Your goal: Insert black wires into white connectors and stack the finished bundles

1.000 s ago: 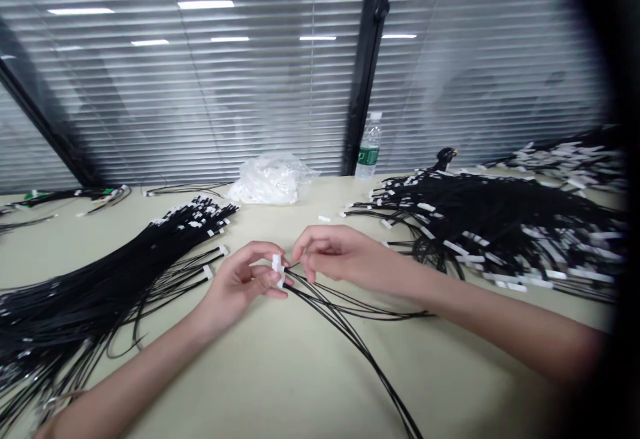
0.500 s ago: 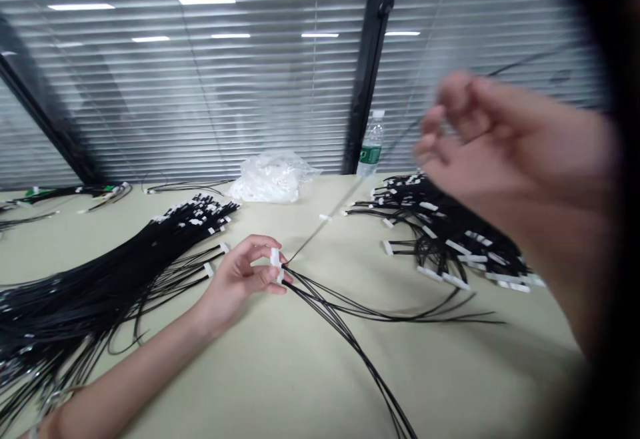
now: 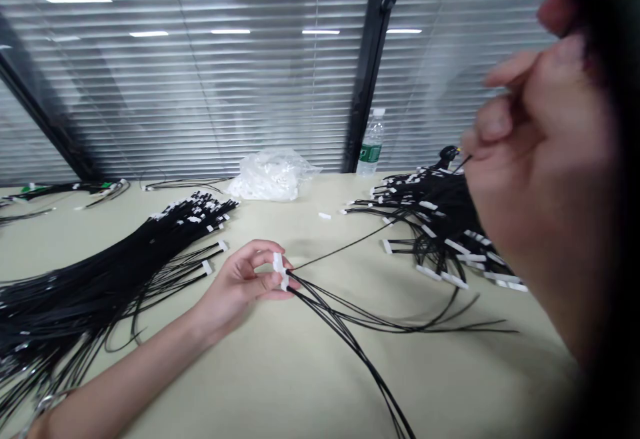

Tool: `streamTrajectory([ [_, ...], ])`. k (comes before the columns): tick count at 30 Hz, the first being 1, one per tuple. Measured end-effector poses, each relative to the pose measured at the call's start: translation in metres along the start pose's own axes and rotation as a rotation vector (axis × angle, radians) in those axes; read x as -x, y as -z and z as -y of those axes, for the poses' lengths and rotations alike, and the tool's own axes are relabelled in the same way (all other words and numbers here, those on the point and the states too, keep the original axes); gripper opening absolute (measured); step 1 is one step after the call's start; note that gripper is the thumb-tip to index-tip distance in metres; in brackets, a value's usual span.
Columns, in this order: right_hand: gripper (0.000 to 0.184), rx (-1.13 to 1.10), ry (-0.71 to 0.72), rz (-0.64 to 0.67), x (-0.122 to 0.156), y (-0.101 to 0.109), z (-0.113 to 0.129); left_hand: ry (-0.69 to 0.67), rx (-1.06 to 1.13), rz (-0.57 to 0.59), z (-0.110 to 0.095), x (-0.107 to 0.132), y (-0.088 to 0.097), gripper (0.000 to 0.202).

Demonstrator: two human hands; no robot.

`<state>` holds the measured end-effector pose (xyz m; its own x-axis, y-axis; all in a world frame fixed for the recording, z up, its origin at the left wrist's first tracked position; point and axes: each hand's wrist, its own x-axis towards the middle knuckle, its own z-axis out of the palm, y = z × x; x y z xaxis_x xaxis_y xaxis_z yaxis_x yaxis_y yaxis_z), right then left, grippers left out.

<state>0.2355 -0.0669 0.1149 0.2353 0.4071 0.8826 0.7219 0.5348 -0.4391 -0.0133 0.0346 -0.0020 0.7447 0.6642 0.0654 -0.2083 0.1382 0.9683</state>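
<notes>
My left hand [image 3: 240,285] rests on the table and pinches a small white connector [image 3: 278,264] from which several black wires [image 3: 345,332] run toward me and to the right. My right hand [image 3: 530,159] is raised high at the right, close to the camera. Its fingers are pinched on a single thin black wire [image 3: 360,242] that stretches taut down to the connector.
A long bundle of black wires with white connectors [image 3: 100,279] lies at the left. A tangled heap of the same wires [image 3: 440,225] sits at the right. A clear plastic bag [image 3: 273,175] and a water bottle [image 3: 371,142] stand by the blinds at the back.
My right hand left the connector and rose up and to the right, drawing one wire out taut. My left hand stayed in place holding the connector.
</notes>
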Motion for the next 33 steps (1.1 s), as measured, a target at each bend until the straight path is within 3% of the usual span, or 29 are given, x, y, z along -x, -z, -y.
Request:
streamTrajectory([
  [1, 0.028, -0.013, -0.009, -0.057, 0.006, -0.009, 0.012, -0.009, -0.001, -0.005, 0.000, 0.000, -0.001, 0.023],
  [2, 0.019, 0.030, 0.003, -0.014, 0.013, -0.018, 0.022, -0.021, -0.005, -0.011, 0.000, 0.001, -0.002, 0.024],
  [4, 0.008, 0.138, 0.160, 0.190, 0.027, -0.033, 0.031, -0.051, -0.017, -0.024, 0.000, 0.002, -0.003, 0.027],
  [7, 0.008, 0.267, 0.390, 0.438, 0.047, -0.050, 0.024, -0.076, -0.026, -0.028, -0.002, 0.003, -0.004, 0.027],
  [11, 0.014, 0.294, 0.446, 0.570, 0.062, -0.064, 0.003, -0.090, -0.041, -0.035, -0.003, 0.003, -0.005, 0.024],
  [15, 0.015, 0.286, 0.410, 0.584, 0.066, -0.069, -0.005, -0.088, -0.018, -0.034, -0.002, 0.003, -0.004, 0.024],
  [25, 0.011, 0.286, 0.498, 0.496, 0.068, -0.069, -0.005, -0.070, 0.015, -0.050, -0.002, 0.004, -0.005, 0.023],
  [33, 0.011, 0.305, 0.504, 0.522, 0.068, -0.069, -0.005, -0.069, 0.016, -0.052, 0.000, 0.004, -0.004, 0.023],
])
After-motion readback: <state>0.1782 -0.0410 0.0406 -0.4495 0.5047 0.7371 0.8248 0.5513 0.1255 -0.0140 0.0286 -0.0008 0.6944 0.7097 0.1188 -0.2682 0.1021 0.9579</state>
